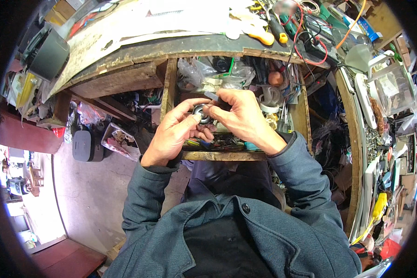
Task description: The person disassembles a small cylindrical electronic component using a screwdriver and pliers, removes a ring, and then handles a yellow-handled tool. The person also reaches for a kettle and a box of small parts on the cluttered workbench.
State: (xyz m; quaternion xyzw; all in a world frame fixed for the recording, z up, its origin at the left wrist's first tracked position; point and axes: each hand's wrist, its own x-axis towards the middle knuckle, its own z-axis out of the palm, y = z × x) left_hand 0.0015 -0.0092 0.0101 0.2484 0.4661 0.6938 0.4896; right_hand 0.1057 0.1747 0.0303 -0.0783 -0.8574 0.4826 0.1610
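Note:
Over the open wooden drawer, my left hand is closed around a small round part, dark with a shiny ring-like rim. Its thumb rests on the rim, and the curled fingers show below. My right hand is closed too, with a thin, flat grey blade-like tool sticking out past the index finger. The fingertips of my right hand meet the round part at its right edge. What lies under those fingertips is hidden.
The drawer holds plastic bags, a roll of white tape and a round orange-brown object. On the bench above lie yellow-handled tools and red wires. A black box-like container stands on the floor at left.

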